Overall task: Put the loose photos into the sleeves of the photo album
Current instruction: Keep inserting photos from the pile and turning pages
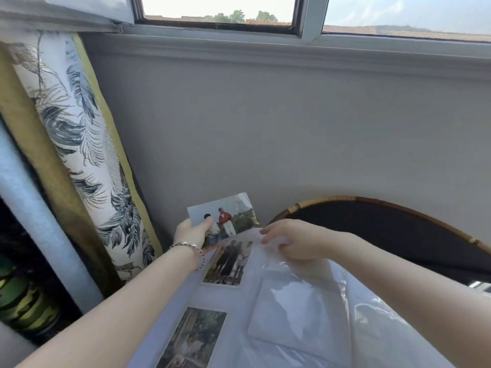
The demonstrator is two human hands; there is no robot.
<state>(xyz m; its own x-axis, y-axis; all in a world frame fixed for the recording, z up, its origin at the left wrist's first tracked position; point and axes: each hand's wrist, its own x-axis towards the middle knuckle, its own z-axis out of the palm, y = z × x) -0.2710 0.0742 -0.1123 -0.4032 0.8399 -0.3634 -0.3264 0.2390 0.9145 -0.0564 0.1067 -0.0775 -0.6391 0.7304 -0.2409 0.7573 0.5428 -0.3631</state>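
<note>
Gripping a photo (228,212) in my left hand (192,233), thumb lying across its front, fingers going behind. It is standing upright at the far edge of the album (190,294), its lower edge sitting just above the top print (228,261). My right hand (292,244) is pinching the far corner of the clear film (305,293), which is arching up off the page. The lower print (192,338) is lying flat on the page nearer me. A pale rectangle (289,309) is showing under the film; I cannot tell what it is. A bracelet (190,247) is sitting on my left wrist. A leaf curtain (79,134) is hanging at left, wall (292,128) and window (218,11) ahead, a rattan rim (345,199) curving behind my right hand.
</note>
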